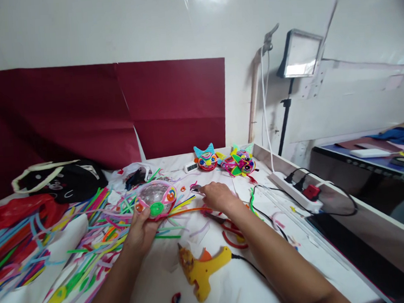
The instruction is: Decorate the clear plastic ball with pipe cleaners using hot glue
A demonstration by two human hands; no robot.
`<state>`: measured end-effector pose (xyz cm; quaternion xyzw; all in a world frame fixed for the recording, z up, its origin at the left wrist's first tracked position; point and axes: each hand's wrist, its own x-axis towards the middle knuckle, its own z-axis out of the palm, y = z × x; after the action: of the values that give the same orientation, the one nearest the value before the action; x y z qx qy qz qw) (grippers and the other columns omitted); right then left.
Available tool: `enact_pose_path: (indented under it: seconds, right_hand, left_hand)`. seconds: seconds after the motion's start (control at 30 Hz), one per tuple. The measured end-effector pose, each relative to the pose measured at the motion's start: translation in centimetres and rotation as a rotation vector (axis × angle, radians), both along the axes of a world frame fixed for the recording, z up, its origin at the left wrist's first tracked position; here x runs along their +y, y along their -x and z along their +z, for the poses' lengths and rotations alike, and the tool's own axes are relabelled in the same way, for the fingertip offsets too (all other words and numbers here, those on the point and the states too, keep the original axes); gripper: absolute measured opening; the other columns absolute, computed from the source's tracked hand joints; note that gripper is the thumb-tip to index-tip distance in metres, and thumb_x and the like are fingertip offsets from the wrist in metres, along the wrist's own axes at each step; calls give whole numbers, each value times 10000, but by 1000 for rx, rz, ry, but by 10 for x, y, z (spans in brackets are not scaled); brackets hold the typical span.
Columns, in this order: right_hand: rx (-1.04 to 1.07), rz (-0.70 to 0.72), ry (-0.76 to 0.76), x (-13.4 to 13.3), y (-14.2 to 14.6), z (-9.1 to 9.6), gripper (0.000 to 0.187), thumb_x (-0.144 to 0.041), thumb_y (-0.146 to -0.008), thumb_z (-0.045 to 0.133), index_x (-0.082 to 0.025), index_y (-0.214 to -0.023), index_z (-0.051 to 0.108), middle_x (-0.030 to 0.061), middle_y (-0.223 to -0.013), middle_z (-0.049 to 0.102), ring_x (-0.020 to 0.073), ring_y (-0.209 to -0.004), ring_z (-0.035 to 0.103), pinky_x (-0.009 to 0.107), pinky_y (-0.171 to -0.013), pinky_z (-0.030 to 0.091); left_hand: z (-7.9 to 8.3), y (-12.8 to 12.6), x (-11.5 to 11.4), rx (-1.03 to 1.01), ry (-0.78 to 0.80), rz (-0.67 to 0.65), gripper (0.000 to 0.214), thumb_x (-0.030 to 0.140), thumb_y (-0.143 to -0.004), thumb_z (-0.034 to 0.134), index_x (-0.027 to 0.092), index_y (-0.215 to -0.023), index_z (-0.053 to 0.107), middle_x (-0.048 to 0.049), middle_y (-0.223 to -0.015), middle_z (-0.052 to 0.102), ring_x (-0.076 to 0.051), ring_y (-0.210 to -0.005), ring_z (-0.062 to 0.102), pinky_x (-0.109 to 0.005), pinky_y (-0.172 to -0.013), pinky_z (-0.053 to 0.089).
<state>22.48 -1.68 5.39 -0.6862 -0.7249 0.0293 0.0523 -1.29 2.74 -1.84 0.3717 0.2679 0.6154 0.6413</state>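
My left hand [141, 232] is closed round the lower edge of a clear plastic ball [152, 192], trimmed with pink pipe cleaners, orange eye-like spots and a green round patch [156, 209]. Farther forward and to the right, my right hand [217, 195] is closed on a small grey metal tool [196, 188], whose kind my fingers hide. Scissors with red handles [233, 232] lie partly under my right forearm. Between my arms a yellow hot glue gun [205, 266] rests on its side on the white table, nozzle toward the left.
Loose pipe cleaners [101, 246] cover the table's left side, near a black bag [62, 182]. Two decorated fish-like toys [206, 158] and a small white digital display [191, 167] stand at the back. A power strip [296, 193] with cords runs along the right edge.
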Motion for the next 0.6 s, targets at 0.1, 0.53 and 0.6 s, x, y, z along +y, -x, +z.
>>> enact_pose_path:
  seconds: [0.1, 0.53, 0.6]
  right_hand:
    - [-15, 6, 30, 2, -2, -1, 313, -209, -998, 555, -181, -1290, 663, 142, -1220, 718, 256, -1108, 706, 414, -922, 563]
    - [-49, 16, 92, 7, -3, -7, 342, -361, -994, 634, -185, -1286, 619, 96, -1287, 647, 231, -1080, 669, 445, -913, 584]
    - [-49, 19, 97, 8, -3, -8, 343, -362, -993, 635, -185, -1286, 619, 96, -1290, 645, 232, -1082, 668, 446, -913, 583]
  left_hand:
    - [0, -1, 1, -33, 16, 10, 523, 296, -613, 911, 225, -1069, 665, -51, -1092, 774, -303, -1149, 681, -583, -1127, 464]
    - [0, 0, 1, -102, 9, 19, 461, 238, -647, 878, 234, -1057, 668, -28, -1063, 773, -256, -1018, 721, -600, -1129, 458]
    - [0, 0, 1, -112, -6, 10, 445, 229, -661, 869, 235, -1059, 670, -39, -1089, 776, -281, -1074, 714, -587, -1127, 466]
